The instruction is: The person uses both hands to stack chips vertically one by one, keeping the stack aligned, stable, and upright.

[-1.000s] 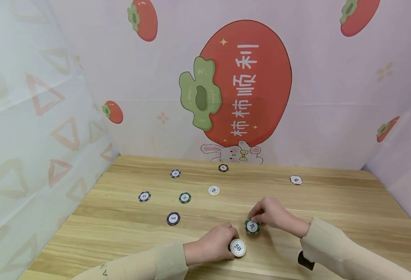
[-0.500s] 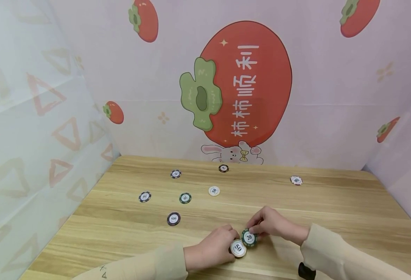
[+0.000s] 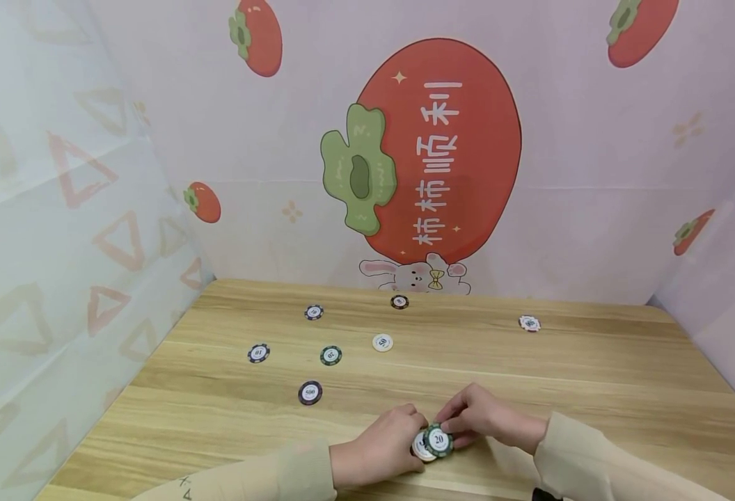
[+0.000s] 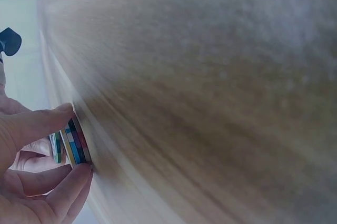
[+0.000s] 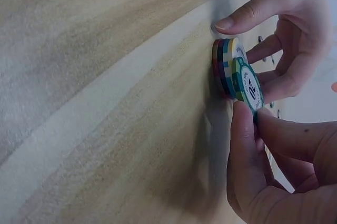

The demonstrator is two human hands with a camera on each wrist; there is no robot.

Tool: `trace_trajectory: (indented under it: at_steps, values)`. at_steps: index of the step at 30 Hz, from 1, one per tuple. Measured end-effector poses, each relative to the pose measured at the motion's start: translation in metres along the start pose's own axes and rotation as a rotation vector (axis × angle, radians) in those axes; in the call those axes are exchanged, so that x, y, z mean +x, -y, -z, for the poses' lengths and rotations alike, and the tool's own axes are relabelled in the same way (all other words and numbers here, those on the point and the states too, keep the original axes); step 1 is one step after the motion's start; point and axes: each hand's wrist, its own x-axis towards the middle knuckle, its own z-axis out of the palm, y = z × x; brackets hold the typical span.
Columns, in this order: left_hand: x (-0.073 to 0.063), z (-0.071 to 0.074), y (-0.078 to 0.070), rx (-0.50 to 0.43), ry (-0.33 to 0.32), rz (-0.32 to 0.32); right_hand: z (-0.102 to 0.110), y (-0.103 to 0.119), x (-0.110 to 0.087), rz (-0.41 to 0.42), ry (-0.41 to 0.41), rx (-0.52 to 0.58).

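Observation:
Near the front of the wooden table, my left hand (image 3: 385, 445) grips a short stack of poker chips (image 4: 78, 142) between thumb and fingers. The stack stands on the wood, its layers dark red, black, blue and yellow in the wrist views. My right hand (image 3: 489, 419) pinches a green poker chip (image 3: 438, 440) marked 20 by its edge. This green chip overlaps the right part of the stack's pale top chip (image 3: 421, 449), covering much of its number. In the right wrist view, the green chip (image 5: 248, 86) leans at a tilt against the upper side of the stack.
Several single chips lie flat farther back: a purple 500 chip (image 3: 310, 393), another green chip (image 3: 331, 355), a pale 50 chip (image 3: 383, 342), dark chips such as one marked 10 (image 3: 258, 353), and a white-edged chip (image 3: 529, 323) at the back right. A printed cloth backdrop (image 3: 562, 229) rises behind the table (image 3: 562, 362).
My right hand has brought the green 20 chip toward me and to the left, from beside the stack to over its top. My left hand has stayed at the stack.

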Motion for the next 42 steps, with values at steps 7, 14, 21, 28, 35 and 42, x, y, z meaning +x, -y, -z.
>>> trace_trajectory:
  at_steps: [7,14,21,28,35,42]
  values:
    - [0.0,-0.001,0.001,-0.006,0.001,-0.001,-0.005,-0.001,0.0,-0.004,-0.003,0.016]
    - [0.001,-0.002,0.001,-0.021,-0.003,-0.001,-0.01,-0.003,0.001,-0.007,0.009,0.042]
    - [0.001,-0.002,0.002,-0.046,0.007,0.006,-0.013,0.0,0.0,-0.027,0.002,0.044]
    - [0.001,-0.002,0.003,-0.055,0.0,0.007,-0.016,0.002,0.001,-0.034,-0.002,0.056]
    - [0.001,-0.002,0.002,-0.053,0.0,0.014,-0.017,0.0,0.002,-0.031,-0.006,0.06]
    - [0.002,0.001,0.0,-0.039,0.007,0.028,-0.017,0.0,0.003,-0.038,-0.014,0.056]
